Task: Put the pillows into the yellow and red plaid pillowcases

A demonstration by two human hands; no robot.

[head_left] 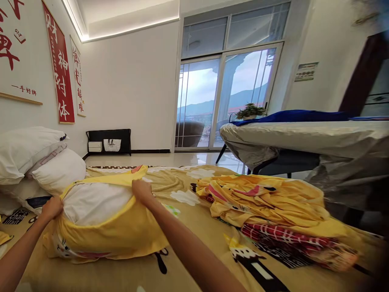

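Observation:
A yellow pillowcase (pixel 112 239) with a cartoon face lies on the bed in front of me, its mouth spread wide. Inside it shows a white pillow (pixel 97 202), partly covered by the cloth. My left hand (pixel 53 208) is closed on the left edge of the opening. On the right edge, my right hand (pixel 142 191) grips the pillowcase with fingers curled round the fabric. The fingertips of both hands are partly hidden by the cloth.
Several white pillows (pixel 60 170) are piled at the left. A crumpled yellow cloth (pixel 273 198) lies right, over red plaid fabric (pixel 285 235), on the patterned bedsheet (pixel 197 247). Beyond the bed stand a plastic-covered table (pixel 304 132) and a low black rack (pixel 126 140).

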